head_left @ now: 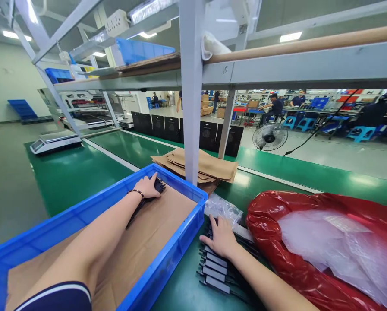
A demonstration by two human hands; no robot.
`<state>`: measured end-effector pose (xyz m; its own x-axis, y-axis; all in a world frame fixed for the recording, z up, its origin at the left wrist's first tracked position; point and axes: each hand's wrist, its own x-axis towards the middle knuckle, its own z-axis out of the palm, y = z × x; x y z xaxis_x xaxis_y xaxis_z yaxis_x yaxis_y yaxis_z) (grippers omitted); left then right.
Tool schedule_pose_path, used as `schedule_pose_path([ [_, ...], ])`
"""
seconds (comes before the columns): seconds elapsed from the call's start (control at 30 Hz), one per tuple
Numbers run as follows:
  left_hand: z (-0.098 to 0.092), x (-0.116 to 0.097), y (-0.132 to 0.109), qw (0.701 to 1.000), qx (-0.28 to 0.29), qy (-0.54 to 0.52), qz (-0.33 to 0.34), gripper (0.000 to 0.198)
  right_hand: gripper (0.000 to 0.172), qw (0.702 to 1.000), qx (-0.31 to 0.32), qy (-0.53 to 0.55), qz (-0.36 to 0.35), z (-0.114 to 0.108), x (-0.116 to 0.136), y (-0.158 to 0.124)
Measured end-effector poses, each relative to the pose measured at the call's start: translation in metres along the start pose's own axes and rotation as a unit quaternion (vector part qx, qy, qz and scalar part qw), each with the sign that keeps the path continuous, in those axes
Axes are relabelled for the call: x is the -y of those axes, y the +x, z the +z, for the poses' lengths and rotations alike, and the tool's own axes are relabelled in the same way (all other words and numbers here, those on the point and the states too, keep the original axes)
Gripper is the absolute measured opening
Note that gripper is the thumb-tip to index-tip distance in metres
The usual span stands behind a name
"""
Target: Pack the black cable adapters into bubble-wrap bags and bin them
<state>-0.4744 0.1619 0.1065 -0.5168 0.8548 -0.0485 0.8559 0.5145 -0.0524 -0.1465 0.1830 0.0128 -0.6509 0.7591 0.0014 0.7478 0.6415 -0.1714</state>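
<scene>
Inside the blue plastic bin (177, 235), my left hand (148, 188) is closed around a bundle of slim black parts (160, 185) at the far end. Brown paper (148, 233) lines the bin floor, and more black shows beneath my left wrist. On the green bench to the right of the bin, my right hand (221, 236) rests palm down, fingers apart, over a row of black rectangular parts with thin cables (215, 272). My hand and forearm hide some of that row.
A red plastic bag (271, 216) with clear film inside lies at the right. Brown paper sheets (209, 164) are stacked behind the bin, around a white shelf post (191, 95). A crumpled clear bag (224, 208) lies near my right hand. A scale (55, 141) stands at left.
</scene>
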Motion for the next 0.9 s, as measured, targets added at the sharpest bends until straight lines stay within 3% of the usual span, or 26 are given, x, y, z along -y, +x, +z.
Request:
schedule_pose_path([
  [0.17,-0.026,-0.004,-0.026,0.998,-0.05,-0.008,0.037,0.106,0.077,1.0,0.003,0.015,-0.016,-0.003,0.01,-0.013],
  [0.27,-0.049,-0.002,-0.046,0.991,-0.118,-0.048,0.05,0.105,0.074,0.999,0.008,0.026,-0.035,-0.001,0.019,-0.034],
  [0.4,-0.086,-0.002,-0.081,0.958,-0.225,-0.157,0.085,0.105,0.072,0.997,-0.005,0.042,-0.06,0.008,0.029,-0.066],
  [0.5,-0.116,-0.013,-0.112,0.924,-0.286,-0.221,0.124,0.107,0.072,0.996,-0.016,0.052,-0.066,0.014,0.035,-0.093],
  [0.7,-0.162,-0.071,-0.163,0.838,-0.364,-0.295,0.28,0.108,0.073,0.996,-0.015,0.064,-0.066,0.026,0.05,-0.142],
  [0.83,-0.168,-0.128,-0.185,0.771,-0.371,-0.347,0.384,0.109,0.084,0.992,-0.019,0.106,-0.067,0.022,0.049,-0.157],
  [0.9,-0.161,-0.156,-0.195,0.745,-0.345,-0.389,0.417,0.109,0.09,0.98,-0.082,0.162,-0.081,0.005,0.036,-0.156],
])
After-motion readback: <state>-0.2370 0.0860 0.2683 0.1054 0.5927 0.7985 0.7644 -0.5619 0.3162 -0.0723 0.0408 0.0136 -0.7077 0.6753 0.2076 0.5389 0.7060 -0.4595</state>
